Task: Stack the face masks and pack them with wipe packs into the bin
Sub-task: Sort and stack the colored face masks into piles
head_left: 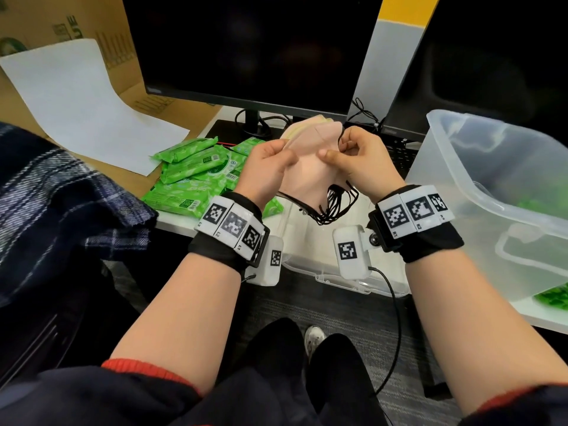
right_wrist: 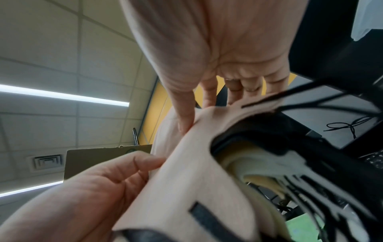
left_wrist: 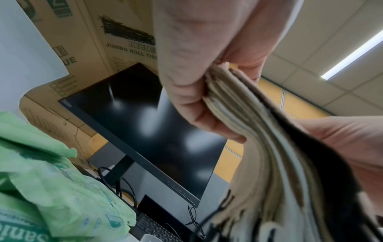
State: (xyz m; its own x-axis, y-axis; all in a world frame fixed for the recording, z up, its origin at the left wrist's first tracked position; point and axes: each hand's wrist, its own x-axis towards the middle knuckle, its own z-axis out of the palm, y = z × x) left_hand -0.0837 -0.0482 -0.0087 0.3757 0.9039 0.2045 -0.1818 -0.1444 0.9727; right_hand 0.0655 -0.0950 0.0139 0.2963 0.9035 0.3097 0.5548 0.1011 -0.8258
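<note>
Above the desk edge, the left hand and right hand pinch a gathered stack of face masks, stacking nearly done; most wipe packs remain outside the bin.

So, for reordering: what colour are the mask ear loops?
Black ear loops on pale pink masks; head view.

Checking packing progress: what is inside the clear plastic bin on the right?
Through the translucent plastic bin's wall, green wipe packs show on its floor. How many is unclear; the frosted wall blurs them. No face masks are visible inside.
</note>
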